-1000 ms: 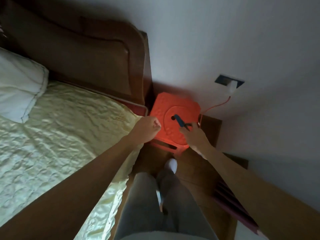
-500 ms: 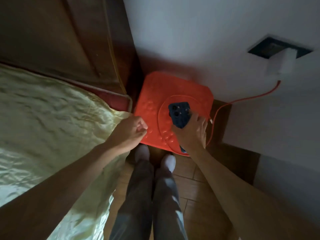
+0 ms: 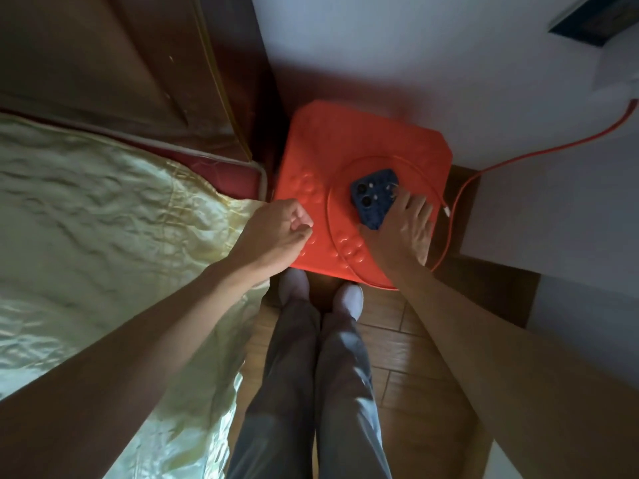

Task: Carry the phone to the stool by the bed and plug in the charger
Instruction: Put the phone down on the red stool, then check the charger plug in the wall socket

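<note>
A dark blue phone lies camera side up on the orange stool between the bed and the wall. My right hand covers the phone's near end, fingers spread over it and touching it. My left hand hovers over the stool's left edge with its fingers curled shut and nothing in them. An orange charger cable runs from a white plug in the wall socket down past the stool's right side. Its white tip rests on the stool's right edge, just right of my right hand.
The bed with a pale yellow sheet fills the left, its wooden headboard behind. A white wall stands behind the stool. My legs and white-socked feet stand on the wooden floor just before the stool.
The phone has come down flat onto the stool under my right hand. The view has closed in on the stool. My left hand has stayed curled at the stool's left edge.
</note>
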